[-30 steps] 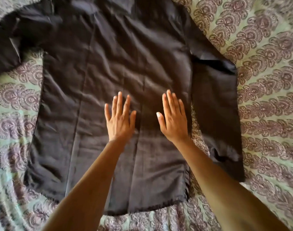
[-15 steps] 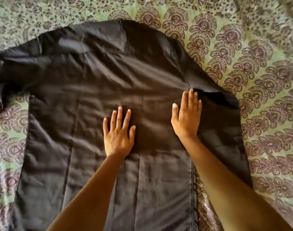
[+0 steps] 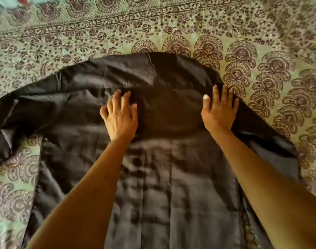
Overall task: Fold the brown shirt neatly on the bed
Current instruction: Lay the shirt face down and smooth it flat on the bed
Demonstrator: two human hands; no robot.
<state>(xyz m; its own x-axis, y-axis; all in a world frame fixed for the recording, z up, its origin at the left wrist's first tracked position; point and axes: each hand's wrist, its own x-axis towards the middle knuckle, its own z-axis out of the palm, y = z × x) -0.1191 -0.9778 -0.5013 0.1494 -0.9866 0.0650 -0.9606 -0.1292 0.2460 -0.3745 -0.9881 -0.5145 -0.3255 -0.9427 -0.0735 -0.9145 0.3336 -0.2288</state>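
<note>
I've got the brown shirt (image 3: 171, 177) laid out mostly flat on the bed (image 3: 171, 24), dark and a bit wrinkly, collar end away from me, left sleeve flung out wide, right sleeve lying down along its side.

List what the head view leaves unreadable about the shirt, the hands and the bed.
Hem of the brown shirt: head view, cut off by the bottom edge.
End of its sleeve on the picture's left: runs off the left edge.
Cloth under the left hand and right hand: hidden by the palms.
The red thing in the top left corner: blurred and cut by the edge.
</note>
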